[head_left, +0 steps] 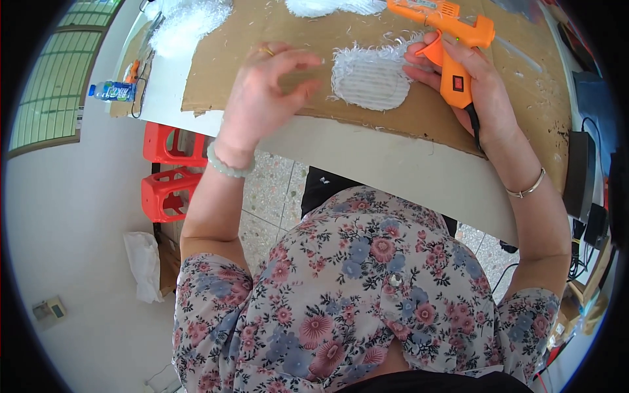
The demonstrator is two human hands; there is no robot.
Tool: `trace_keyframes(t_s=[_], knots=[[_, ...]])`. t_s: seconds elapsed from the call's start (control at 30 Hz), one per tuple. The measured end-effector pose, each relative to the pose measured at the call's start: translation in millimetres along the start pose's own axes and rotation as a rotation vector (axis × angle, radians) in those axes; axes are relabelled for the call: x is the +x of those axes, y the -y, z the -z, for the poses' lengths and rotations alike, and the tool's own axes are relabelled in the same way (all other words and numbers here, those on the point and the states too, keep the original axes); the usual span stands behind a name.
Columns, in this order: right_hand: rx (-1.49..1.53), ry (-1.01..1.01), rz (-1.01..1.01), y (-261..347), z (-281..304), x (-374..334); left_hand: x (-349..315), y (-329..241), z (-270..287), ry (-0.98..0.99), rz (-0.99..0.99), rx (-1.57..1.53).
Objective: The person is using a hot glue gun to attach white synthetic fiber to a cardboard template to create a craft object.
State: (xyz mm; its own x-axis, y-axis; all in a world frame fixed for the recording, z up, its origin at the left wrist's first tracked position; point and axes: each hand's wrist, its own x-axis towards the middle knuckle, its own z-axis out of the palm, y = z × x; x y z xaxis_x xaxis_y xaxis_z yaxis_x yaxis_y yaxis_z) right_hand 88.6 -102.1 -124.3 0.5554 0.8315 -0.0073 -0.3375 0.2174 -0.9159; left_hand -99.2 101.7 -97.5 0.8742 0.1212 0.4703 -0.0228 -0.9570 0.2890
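Observation:
My right hand (488,88) is wrapped round the handle of an orange glue gun (457,82), held over the cardboard at the right. A translucent glue stick (521,56) sticks out from the gun's rear, and a black cord leaves the bottom of the handle. Left of the gun, an oval white corrugated piece (372,85) lies on the cardboard, edged with shredded white strands. The fingertips of my right hand come close to its right edge. Raised at the piece's left side is my left hand (265,92), thumb and forefinger apart, with nothing plainly held.
Brown cardboard (262,26) covers much of the white table (327,141). At the far left lie a heap of white shreds (187,29) and a plastic bottle (114,91). Another white fringed piece (327,6) is at the far edge. Red stools (167,193) stand below, left.

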Motion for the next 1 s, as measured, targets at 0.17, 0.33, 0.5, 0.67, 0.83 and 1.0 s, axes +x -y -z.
trace_keyframes(t_s=[0.17, 0.33, 0.5, 0.67, 0.83, 1.0], knots=[[-0.101, 0.087, 0.066, 26.2, -10.6, -11.9, -15.1, -17.4, -15.7, -0.010, 0.026, 0.029], [-0.353, 0.315, -0.008, 52.0, 10.5, -7.9, -14.1, -17.9, -21.3, -0.072, -0.065, 0.076], [-0.685, 0.294, -0.119, 53.4, 9.3, -17.7, -13.7, -15.5, -22.1, -0.079, -0.126, 0.081], [-0.851, 0.429, -0.295, 52.2, 5.6, -9.6, -12.3, -14.6, -22.3, -0.083, -0.148, 0.074], [-0.863, 0.427, -0.313, 47.5, 3.0, -8.9, -10.3, -12.9, -22.7, -0.083, -0.176, 0.060], [-0.947, 0.452, -0.347, 46.6, 5.6, -8.3, -5.8, -16.1, -20.7, -0.077, -0.154, 0.038]])
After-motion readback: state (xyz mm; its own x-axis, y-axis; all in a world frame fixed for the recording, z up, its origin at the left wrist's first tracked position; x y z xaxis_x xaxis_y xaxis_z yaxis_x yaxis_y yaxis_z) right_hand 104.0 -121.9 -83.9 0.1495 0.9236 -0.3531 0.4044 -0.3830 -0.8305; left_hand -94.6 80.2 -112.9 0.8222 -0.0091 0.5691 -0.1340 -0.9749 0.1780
